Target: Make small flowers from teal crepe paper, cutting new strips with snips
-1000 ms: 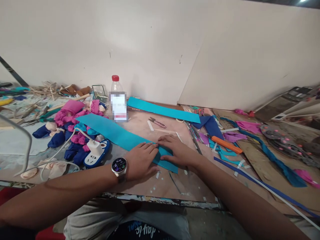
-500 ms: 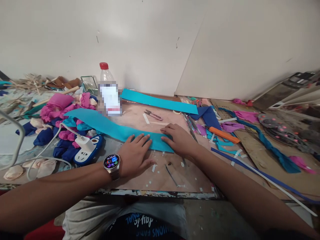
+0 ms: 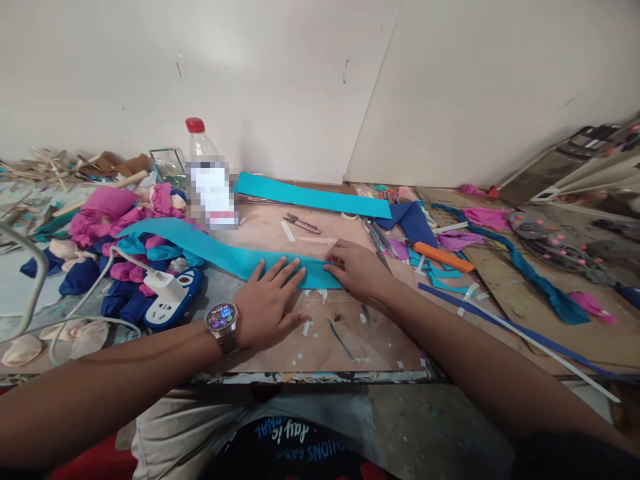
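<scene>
A long turquoise fabric strip (image 3: 220, 252) lies across the board, its left end draped over a heap of bunched cloth pieces. My left hand (image 3: 273, 300), with a watch on the wrist, rests flat with fingers spread, the fingertips pressing on the strip's near side. At the strip's right end, my right hand (image 3: 357, 270) has its fingers curled and its thumb and forefinger closed on the edge. Beyond both hands are small pink-handled thread snips (image 3: 301, 224). A second turquoise strip (image 3: 315, 199) lies further back, near the wall.
On the left are a blue-and-white power strip (image 3: 175, 299) with a plugged-in charger and bunched cloth pieces (image 3: 107, 207). A red-capped bottle (image 3: 200, 143) stands behind a blurred phone-like screen (image 3: 213, 193). An orange cutter (image 3: 443, 257) and fabric scraps lie right.
My right hand's fingers have drawn together on the strip's right end. My left hand stays flat on the strip. The whole view has shifted slightly.
</scene>
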The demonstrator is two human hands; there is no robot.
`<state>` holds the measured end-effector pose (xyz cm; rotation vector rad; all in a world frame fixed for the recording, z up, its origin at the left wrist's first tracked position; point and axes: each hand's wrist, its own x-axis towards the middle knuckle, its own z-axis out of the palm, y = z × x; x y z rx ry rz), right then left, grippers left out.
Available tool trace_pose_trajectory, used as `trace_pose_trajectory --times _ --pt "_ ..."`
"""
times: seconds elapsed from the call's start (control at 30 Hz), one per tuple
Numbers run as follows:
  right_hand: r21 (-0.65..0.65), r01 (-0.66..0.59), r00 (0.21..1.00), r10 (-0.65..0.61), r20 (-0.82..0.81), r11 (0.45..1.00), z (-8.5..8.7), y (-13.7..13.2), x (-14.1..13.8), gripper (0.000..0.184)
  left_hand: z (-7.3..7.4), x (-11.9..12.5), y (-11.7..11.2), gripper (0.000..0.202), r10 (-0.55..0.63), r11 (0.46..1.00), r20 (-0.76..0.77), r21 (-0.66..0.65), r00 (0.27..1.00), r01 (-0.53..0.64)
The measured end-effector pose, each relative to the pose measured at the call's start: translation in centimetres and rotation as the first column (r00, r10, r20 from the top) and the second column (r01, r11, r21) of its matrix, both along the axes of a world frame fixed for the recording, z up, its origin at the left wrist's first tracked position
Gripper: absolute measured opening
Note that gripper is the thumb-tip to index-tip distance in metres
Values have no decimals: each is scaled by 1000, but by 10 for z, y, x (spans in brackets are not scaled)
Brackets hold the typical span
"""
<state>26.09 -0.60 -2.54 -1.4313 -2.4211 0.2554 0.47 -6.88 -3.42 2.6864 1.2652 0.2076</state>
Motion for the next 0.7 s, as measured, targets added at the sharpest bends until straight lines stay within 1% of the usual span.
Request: trace_pose_trajectory --times 0.1,0.17,0.23,0.33,0.4,0.47,0.57,0.63,0.7 --pt "-9 67 997 -68 -32 998 3 -3 -3 10 -1 0 0 79 -15 999 -4 -36 1000 15" --pt "-45 108 993 -111 -49 993 4 -6 -4 15 -1 0 0 79 -17 999 -5 -51 1000 17" --pt "-86 123 988 -130 -83 989 5 -7 -5 22 -1 0 0 79 -20 998 -9 -65 1000 20" --pt "-109 125 982 -139 -132 986 3 -6 -4 35 -2 0 1 78 -29 996 -19 -83 999 28" --pt "-109 132 978 -148 -144 985 0 -3 -3 38 -1 0 1 77 -32 996 -19 -83 999 30" --pt "-102 145 977 -159 -140 984 -2 0 -2 35 0 0 0 76 -28 997 -11 -72 1000 27" --pt "-107 152 979 -165 -120 983 -2 2 -3 21 2 1 -2 75 -24 998 2 -54 1000 24" --pt "-122 142 980 -157 -126 982 -2 1 -4 12 4 1 -3 72 -29 999 14 -38 999 29" --pt "-124 121 979 -139 -149 985 -1 -1 -6 8 5 2 -3 70 -39 999 32 -16 999 40"
